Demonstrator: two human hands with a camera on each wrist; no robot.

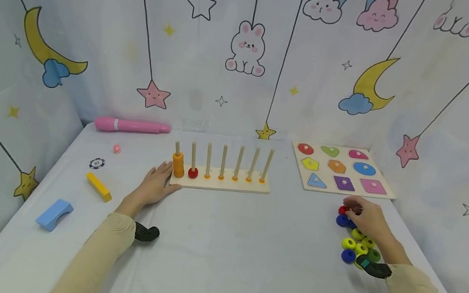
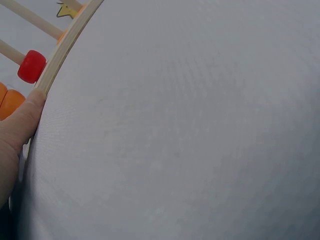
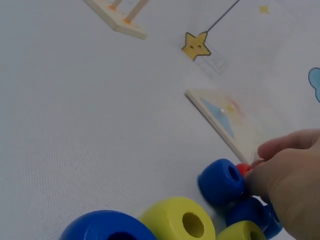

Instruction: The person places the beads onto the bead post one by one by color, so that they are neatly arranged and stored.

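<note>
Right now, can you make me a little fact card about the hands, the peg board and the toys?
Left hand: touches the peg board
Right hand: at a loose red bead; grip unclear
Pegs: seven; leftmost has orange beads, next has one red
Loose bead colours: red, blue, yellow, green
Shape puzzle: beyond the right hand
Toys at left: yellow block, blue arch block, long pink toy

Pink tube (image 1: 132,126) back left; shape board (image 1: 323,169) back right.
</note>
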